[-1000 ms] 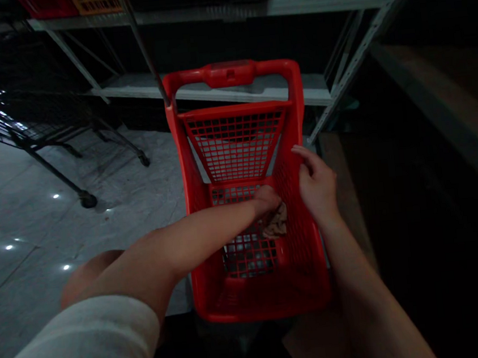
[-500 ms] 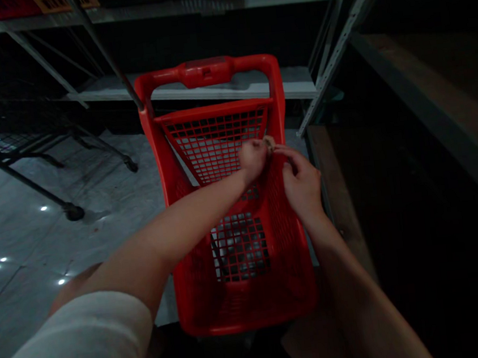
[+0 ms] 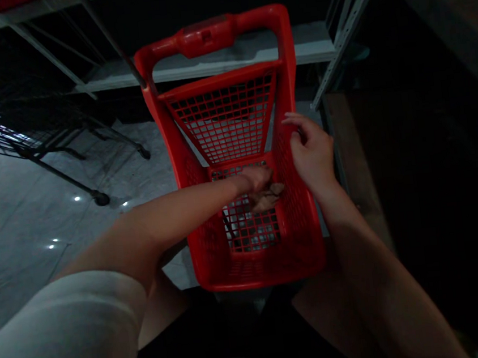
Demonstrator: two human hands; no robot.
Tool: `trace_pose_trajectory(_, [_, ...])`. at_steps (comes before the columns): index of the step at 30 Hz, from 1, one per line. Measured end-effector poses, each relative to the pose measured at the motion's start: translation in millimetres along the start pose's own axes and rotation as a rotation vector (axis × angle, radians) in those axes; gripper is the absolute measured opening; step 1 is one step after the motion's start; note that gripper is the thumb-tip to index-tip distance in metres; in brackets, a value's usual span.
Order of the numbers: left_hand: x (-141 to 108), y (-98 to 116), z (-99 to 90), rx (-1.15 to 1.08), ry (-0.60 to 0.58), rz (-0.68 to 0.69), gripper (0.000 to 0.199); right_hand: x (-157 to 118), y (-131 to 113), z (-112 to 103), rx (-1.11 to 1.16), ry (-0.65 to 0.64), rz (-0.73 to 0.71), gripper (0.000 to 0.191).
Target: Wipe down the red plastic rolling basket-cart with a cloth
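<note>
- Left hand: reaches across the basket, narrow and curled down on the crumpled tan scrap. Fingers mostly hidden, so can't tell if it's really gripped.
- Right hand: fairly wide, fingers loosely curved just beside the right wall of the red plastic shopping basket, holding nothing I can see.
- Scrap: inside the basket, over the lower mesh, just below the inner cross panel. Material unclear, could be cloth or paper.
- Risk: if my left hand loosens, the scrap could drop deeper into the basket or catch on the mesh.
- Risk: my fingers could snag in the grid if I pull back at an angle. A knock from either arm could shift the basket, whose base I can't see.
- In the way: the red cross panel sits right by my left wrist, and the basket walls limit my reach.
- Around: a white metal shelf ahead, a dark wire shopping cart on the shiny tile floor to the left, a wooden ledge to the right.
</note>
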State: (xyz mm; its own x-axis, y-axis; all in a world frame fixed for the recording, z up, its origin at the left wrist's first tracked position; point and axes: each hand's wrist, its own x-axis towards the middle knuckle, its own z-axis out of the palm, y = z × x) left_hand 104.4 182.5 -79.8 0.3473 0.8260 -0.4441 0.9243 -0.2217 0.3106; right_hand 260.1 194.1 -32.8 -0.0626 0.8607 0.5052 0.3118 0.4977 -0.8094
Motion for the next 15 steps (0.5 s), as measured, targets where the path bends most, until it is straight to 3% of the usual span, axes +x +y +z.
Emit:
trace_pose_trajectory(3, [-4.8,-0.7,14.5,0.106,-0.093,0.051,0.079,1.1,-3.8,-0.3,-0.032,-0.01,0.02,0.033])
trace_pose_trajectory(9, [-66.0,11.0,76.1,0.184,-0.097,0.274,0.066,1.5,-10.0,1.5,-0.089,-0.05,0.008,0.041])
trace_pose_trajectory(11, [-75.2,4.6,75.9,0.179,-0.134,0.445,0.063,0.8,-10.5,2.4,-0.094,-0.04,-0.008,0.041])
trace_pose_trajectory(13, [-68.5,-6.6,60.9,0.18,-0.217,0.621,0.057,0.0,-11.8,2.6,-0.106,-0.04,-0.004,0.042])
trace_pose_trajectory(15, [-47.5,-19.1,36.9,0.263,-0.203,0.604,0.045,-0.7,-14.5,1.9,-0.132,-0.05,0.004,0.041])
